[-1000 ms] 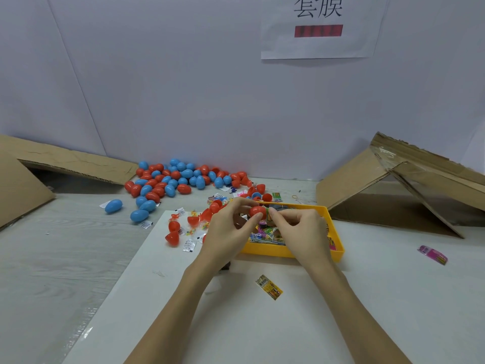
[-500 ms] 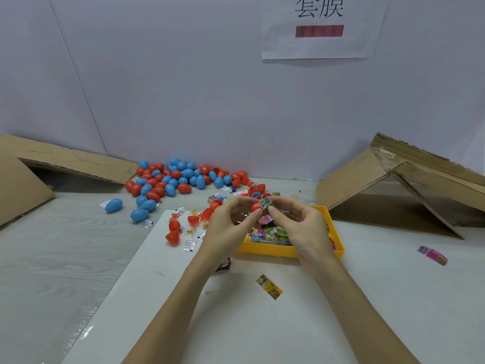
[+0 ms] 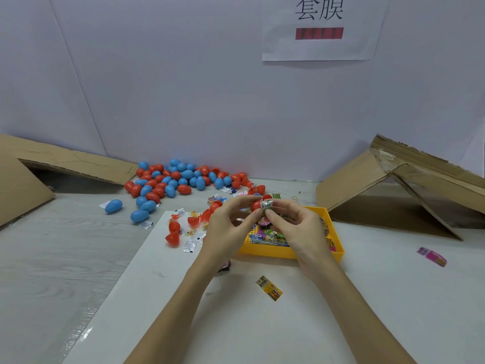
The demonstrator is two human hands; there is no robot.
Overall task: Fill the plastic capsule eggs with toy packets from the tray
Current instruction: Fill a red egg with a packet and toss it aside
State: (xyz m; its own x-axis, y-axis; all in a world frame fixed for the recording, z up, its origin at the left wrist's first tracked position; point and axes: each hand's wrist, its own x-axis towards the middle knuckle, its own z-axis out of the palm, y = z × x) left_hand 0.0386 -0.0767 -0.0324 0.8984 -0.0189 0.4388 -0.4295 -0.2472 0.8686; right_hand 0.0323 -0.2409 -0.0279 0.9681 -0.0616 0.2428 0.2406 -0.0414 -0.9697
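Note:
My left hand (image 3: 227,227) holds a red egg half (image 3: 256,206) between thumb and fingertips above the yellow tray (image 3: 278,252). My right hand (image 3: 295,227) pinches a small green and white toy packet (image 3: 267,205) right against the open side of that half. The tray lies under both hands and holds several colourful packets (image 3: 267,235). Several loose red egg halves (image 3: 173,232) and small packets lie left of the tray on the white sheet (image 3: 236,324).
A heap of closed blue and red eggs (image 3: 173,179) lies at the back by the wall. Stray packets lie in front of the tray (image 3: 269,288) and far right (image 3: 431,256). Cardboard flaps stand at the left (image 3: 21,185) and right (image 3: 393,190).
Both hands rose from the tray's contents. The right hand brought a packet up to the red egg half in the left hand.

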